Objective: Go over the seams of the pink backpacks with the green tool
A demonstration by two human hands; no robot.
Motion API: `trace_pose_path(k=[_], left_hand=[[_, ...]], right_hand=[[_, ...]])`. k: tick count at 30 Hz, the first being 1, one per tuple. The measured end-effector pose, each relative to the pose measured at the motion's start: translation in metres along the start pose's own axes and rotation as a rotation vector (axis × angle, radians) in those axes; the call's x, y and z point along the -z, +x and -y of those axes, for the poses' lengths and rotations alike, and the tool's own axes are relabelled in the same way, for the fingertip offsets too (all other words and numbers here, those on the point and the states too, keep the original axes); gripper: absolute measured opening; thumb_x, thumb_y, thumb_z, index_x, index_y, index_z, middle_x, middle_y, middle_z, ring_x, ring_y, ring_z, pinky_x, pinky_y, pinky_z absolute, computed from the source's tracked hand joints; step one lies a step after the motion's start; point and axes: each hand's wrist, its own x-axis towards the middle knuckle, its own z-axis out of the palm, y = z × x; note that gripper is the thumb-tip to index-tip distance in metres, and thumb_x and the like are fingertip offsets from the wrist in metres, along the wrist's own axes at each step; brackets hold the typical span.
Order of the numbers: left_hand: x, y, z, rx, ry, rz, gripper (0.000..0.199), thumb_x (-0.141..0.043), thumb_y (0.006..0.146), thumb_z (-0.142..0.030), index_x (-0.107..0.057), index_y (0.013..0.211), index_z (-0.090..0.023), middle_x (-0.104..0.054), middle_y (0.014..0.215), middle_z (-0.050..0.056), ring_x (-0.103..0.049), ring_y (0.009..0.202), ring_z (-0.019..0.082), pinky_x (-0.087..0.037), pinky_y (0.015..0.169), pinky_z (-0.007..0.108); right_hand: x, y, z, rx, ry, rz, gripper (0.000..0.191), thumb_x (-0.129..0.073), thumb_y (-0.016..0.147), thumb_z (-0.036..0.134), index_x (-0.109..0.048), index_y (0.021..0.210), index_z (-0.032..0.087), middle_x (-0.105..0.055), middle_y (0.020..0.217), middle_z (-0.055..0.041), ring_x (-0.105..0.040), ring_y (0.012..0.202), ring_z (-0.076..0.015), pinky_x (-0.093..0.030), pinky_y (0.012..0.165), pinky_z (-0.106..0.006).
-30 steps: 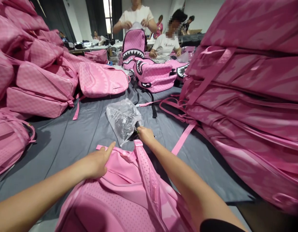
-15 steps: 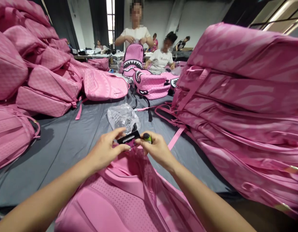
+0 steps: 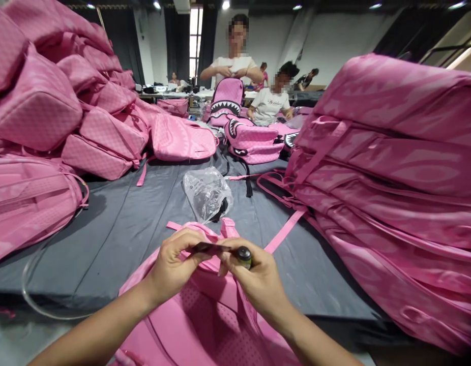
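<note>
My left hand (image 3: 182, 262) is closed in a pinch on one end of a thin black tag (image 3: 209, 248), which is seen nearly edge-on. My right hand (image 3: 254, 272) is closed too, its thumb and finger at the tag's other end. Gripped in that same hand is a stubby cylinder (image 3: 244, 256) with a black end and a green side; the rest of it is hidden by the fingers. Directly below both hands lies a pink backpack (image 3: 216, 315), its padded, dotted back panel facing up and its top strap toward the far side.
A crumpled clear plastic bag (image 3: 207, 190) lies beyond the backpack on the grey-covered table (image 3: 117, 234). Pink backpacks form a heap (image 3: 101, 132) on the left and a tall stack (image 3: 391, 168) on the right. Across the table, a co-worker (image 3: 235, 66) stands behind a shark-mouth backpack (image 3: 228, 96).
The black tag has tilted from showing its printed face to nearly edge-on. Both hands sit lower in view, and the camera view has shifted. The co-worker's hands have moved off the shark-mouth backpack's top.
</note>
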Motion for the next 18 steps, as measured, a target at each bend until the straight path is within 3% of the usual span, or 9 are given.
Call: trace_pose_path(k=[2,4,6,9,11,14,16,18], left_hand=[[0.012,-0.011,0.006,0.059,0.073,0.023,0.021,-0.068,0.088,-0.031,-0.064,0.107,-0.022,-0.069,0.106,0.005,-0.064,0.100,0.018,-0.052,0.092,0.031],[0.029,-0.026,0.017,0.170,0.200,-0.013,0.038,-0.063,0.090,-0.037,-0.054,0.125,-0.024,-0.061,0.128,0.008,-0.059,0.117,0.019,-0.048,0.103,0.034],[0.045,-0.040,0.030,0.340,0.360,-0.034,0.057,-0.060,0.090,-0.044,-0.041,0.140,-0.023,-0.046,0.147,0.011,-0.047,0.134,0.023,-0.040,0.112,0.041],[0.059,-0.054,0.042,0.598,0.516,0.126,0.088,-0.062,0.085,-0.051,-0.017,0.154,-0.020,-0.028,0.160,0.016,-0.033,0.145,0.031,-0.030,0.118,0.049],[0.060,-0.054,0.042,0.670,0.569,0.259,0.084,-0.061,0.086,-0.049,-0.021,0.154,-0.021,-0.038,0.156,0.016,-0.040,0.141,0.032,-0.034,0.114,0.049],[0.056,-0.047,0.034,0.684,0.696,0.349,0.056,-0.057,0.090,-0.043,-0.044,0.139,-0.020,-0.066,0.127,0.014,-0.061,0.119,0.033,-0.046,0.094,0.042],[0.053,-0.042,0.029,0.692,0.810,0.384,0.047,-0.054,0.091,-0.042,-0.048,0.132,-0.019,-0.072,0.108,0.012,-0.067,0.105,0.034,-0.048,0.083,0.039],[0.049,-0.039,0.027,0.690,0.927,0.425,0.045,-0.050,0.094,-0.043,-0.047,0.131,-0.017,-0.073,0.103,0.013,-0.069,0.100,0.036,-0.048,0.078,0.040]], right_hand=[[0.009,0.001,-0.002,0.153,-0.291,-0.067,0.010,-0.057,0.090,0.026,-0.063,0.085,0.021,-0.065,0.067,-0.0004,-0.062,0.057,-0.0137,-0.048,0.056,-0.024],[0.017,0.005,-0.007,0.229,-0.537,-0.041,0.009,-0.055,0.089,0.021,-0.064,0.090,0.021,-0.070,0.077,-0.0028,-0.066,0.068,-0.0158,-0.048,0.063,-0.025],[0.019,0.011,-0.014,0.158,-0.679,0.105,0.013,-0.055,0.086,0.016,-0.065,0.093,0.021,-0.073,0.084,-0.0027,-0.068,0.073,-0.0162,-0.047,0.064,-0.024],[0.006,0.020,-0.022,0.006,-0.931,0.347,0.023,-0.055,0.080,0.006,-0.067,0.090,0.021,-0.074,0.087,-0.0024,-0.069,0.074,-0.0168,-0.041,0.061,-0.024],[-0.008,0.026,-0.025,-0.023,-1.098,0.489,0.022,-0.055,0.079,0.004,-0.069,0.085,0.020,-0.074,0.084,-0.0052,-0.069,0.073,-0.0187,-0.037,0.059,-0.025],[-0.025,0.031,-0.032,-0.022,-1.154,0.669,0.015,-0.058,0.079,0.009,-0.070,0.077,0.018,-0.073,0.076,-0.0081,-0.069,0.070,-0.0208,-0.033,0.056,-0.027],[-0.032,0.033,-0.039,-0.019,-1.139,0.711,0.012,-0.060,0.079,0.013,-0.071,0.078,0.018,-0.074,0.076,-0.0088,-0.069,0.071,-0.0216,-0.033,0.056,-0.027],[-0.037,0.033,-0.047,-0.024,-1.136,0.720,0.013,-0.060,0.079,0.016,-0.072,0.079,0.017,-0.074,0.077,-0.0095,-0.069,0.071,-0.0220,-0.033,0.057,-0.027]])
